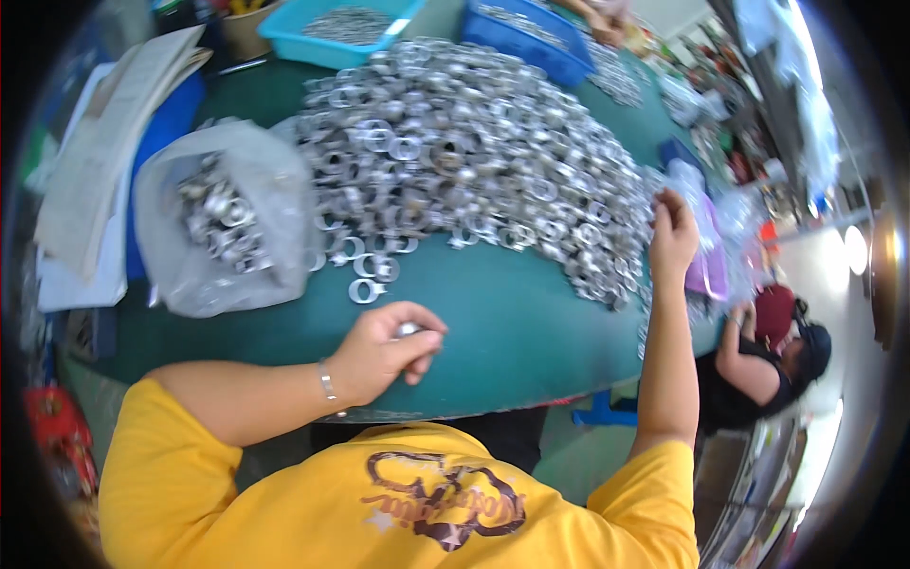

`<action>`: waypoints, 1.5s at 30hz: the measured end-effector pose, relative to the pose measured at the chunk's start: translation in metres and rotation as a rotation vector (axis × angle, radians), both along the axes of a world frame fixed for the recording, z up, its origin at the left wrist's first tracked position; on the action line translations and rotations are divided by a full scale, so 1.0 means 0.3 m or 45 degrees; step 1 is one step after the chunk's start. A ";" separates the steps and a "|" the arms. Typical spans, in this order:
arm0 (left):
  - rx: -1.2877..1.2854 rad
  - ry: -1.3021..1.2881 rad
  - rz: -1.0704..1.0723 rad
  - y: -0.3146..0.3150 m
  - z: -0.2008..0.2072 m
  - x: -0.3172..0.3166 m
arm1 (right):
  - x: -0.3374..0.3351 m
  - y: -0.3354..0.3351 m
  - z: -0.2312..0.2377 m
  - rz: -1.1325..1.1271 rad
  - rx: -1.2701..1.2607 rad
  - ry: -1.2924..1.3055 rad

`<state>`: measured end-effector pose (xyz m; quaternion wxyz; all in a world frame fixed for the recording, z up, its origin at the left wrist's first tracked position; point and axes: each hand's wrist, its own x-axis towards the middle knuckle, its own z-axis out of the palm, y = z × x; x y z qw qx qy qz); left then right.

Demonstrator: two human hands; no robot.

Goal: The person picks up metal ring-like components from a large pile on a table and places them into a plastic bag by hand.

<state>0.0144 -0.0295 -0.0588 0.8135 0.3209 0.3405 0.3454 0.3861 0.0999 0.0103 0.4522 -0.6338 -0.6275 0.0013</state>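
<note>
My left hand (391, 353) hovers over the near part of the green table, fingers curled around a small shiny metal ring (408, 329), only part of which shows. My right hand (673, 235) is raised at the right end of a big heap of silvery metal rings (464, 142), beside a purple container (706, 270). Its fingers are bent together at the tips; whatever they pinch is too small or blurred to make out. A few loose rings (363, 289) lie at the heap's near edge, just beyond my left hand.
Left of the heap stands an open clear plastic bag (223, 289) partly filled with metal pieces. Light-blue (327, 49) and dark-blue (531, 49) trays stand behind it. Papers (114, 142) lean at far left. A co-worker (758, 370) sits at right; another person's hand (605, 27) shows at the back.
</note>
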 end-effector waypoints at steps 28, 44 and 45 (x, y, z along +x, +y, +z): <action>-0.060 -0.078 -0.393 0.004 0.011 -0.006 | -0.528 -0.453 -0.222 0.278 -0.399 0.189; 0.393 0.397 -0.032 -0.024 0.061 0.078 | -0.575 -0.475 -0.218 0.746 0.234 0.136; 0.438 0.474 -0.025 -0.027 0.075 0.079 | -0.581 -0.482 -0.219 0.775 0.228 0.214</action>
